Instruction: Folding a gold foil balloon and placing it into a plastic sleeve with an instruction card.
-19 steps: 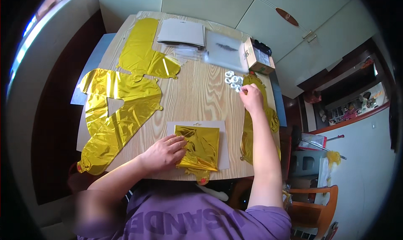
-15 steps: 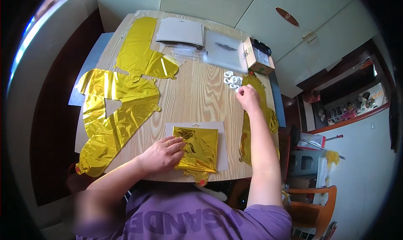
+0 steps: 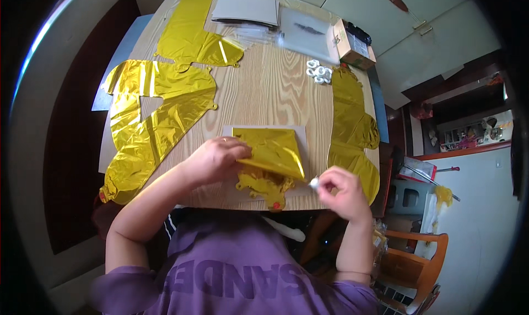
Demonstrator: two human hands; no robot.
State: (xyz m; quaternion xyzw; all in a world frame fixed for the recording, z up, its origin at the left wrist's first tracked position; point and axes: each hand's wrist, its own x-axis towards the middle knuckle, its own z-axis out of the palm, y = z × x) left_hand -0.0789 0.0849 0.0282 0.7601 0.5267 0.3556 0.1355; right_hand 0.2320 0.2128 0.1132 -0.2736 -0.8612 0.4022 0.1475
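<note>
Near the table's front edge, we see the left hand [image 3: 216, 159] lying flat-fingered on a folded gold foil balloon [image 3: 271, 156], pressing it down, probably so that the slippery foil keeps its fold. That balloon rests on a pale sheet of card [image 3: 300, 134], which gives it a clean backing against the wooden table [image 3: 270, 89]. Just beside the balloon's right corner, the right hand [image 3: 341, 191] has its fingertips pinched shut on a small white piece [image 3: 314, 184] (what it is, we cannot tell, as it is too small). More white pieces [image 3: 318, 71] sit in a cluster farther back, well apart from the hands. Other flat gold foil balloons [image 3: 151, 116] are spread out to the left and right, apparently laid flat so that none overlaps the working spot. A small cardboard box [image 3: 351, 42] and grey sheets [image 3: 245, 9] lie at the far end.
</note>
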